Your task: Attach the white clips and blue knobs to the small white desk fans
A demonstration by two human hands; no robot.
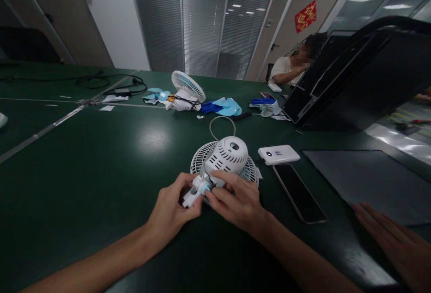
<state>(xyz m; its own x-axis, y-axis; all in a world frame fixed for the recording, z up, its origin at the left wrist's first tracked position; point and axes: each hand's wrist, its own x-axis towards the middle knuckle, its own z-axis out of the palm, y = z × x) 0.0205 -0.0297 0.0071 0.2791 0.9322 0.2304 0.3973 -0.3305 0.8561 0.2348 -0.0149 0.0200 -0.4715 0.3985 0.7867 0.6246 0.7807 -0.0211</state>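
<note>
While left fingers grip the plastic clip, right fingers pinch its round knob.

Dark phone beside white device; grey mat right.

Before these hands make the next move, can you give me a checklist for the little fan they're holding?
1. Left hand grips the white bracket: ok, thumb and fingers are around it.
2. Right hand is at the blue knob: ok, fingertips touch it.
3. Fan rests on the green table: ok, grille underneath.
4. Phone is apart from the fan: ok, it lies to the right.
5. Other person's hand is away from the fan: ok, far right.
6. Knob is tight: cannot tell.
</note>
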